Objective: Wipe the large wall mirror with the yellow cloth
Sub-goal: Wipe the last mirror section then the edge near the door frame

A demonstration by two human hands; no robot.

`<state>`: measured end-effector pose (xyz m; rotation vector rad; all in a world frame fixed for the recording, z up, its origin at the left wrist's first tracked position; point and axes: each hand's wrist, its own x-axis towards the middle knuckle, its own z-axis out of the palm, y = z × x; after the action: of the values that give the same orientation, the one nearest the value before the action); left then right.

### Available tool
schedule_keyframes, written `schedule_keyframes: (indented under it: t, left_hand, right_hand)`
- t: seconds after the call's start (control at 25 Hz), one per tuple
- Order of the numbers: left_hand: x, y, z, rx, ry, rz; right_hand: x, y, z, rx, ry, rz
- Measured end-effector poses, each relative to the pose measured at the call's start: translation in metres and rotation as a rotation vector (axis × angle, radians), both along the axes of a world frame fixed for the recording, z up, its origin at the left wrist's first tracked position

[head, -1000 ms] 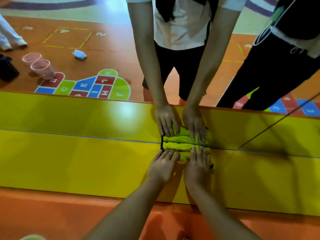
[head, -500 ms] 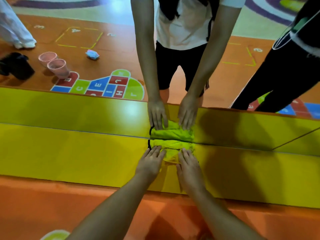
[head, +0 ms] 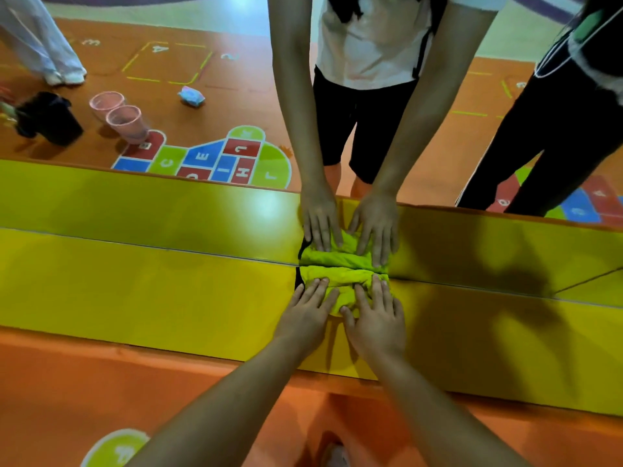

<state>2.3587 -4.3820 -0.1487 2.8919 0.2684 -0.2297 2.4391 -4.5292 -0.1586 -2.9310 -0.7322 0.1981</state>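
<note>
side by side, the left hand (head: 305, 318) and right hand (head: 376, 323) press straight fingers onto the bunched yellow cloth (head: 337, 281), which sits against the bottom edge of the wall mirror (head: 135, 203) on a yellow board (head: 135, 298)

yellow cloth (head: 340, 279): soft crumpled fabric | mirror (head: 209, 106): glossy glass | yellow panel (head: 135, 284): smooth, shiny

Bunched yellow cloth (head: 341, 276) against mirror (head: 151, 203)

Left hand (head: 305, 318), right hand (head: 377, 323) side by side on cloth (head: 340, 278) (cloth at mirror (head: 168, 203) foot).
</note>
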Motion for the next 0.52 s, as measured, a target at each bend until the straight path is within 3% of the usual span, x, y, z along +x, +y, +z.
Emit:
schedule_keyframes:
  t: [0.12, 0.24, 0.32, 0.52]
  left_hand:
    - [0.010, -0.011, 0.002, -0.019, 0.005, -0.031]
    - [0.011, -0.014, 0.006, -0.022, 0.088, 0.003]
    - [0.003, -0.009, 0.009, 0.010, 0.119, 0.001]
    - [0.007, -0.002, 0.016, 0.002, 0.034, 0.026]
  right_hand:
    - [0.010, -0.017, 0.009, -0.021, -0.036, 0.037]
    - [0.011, -0.026, 0.011, 0.075, -0.128, 0.291]
    - [0.005, -0.024, 0.010, 0.121, -0.064, 0.393]
    - [0.019, -0.009, 0.027, -0.055, 0.170, 0.116]
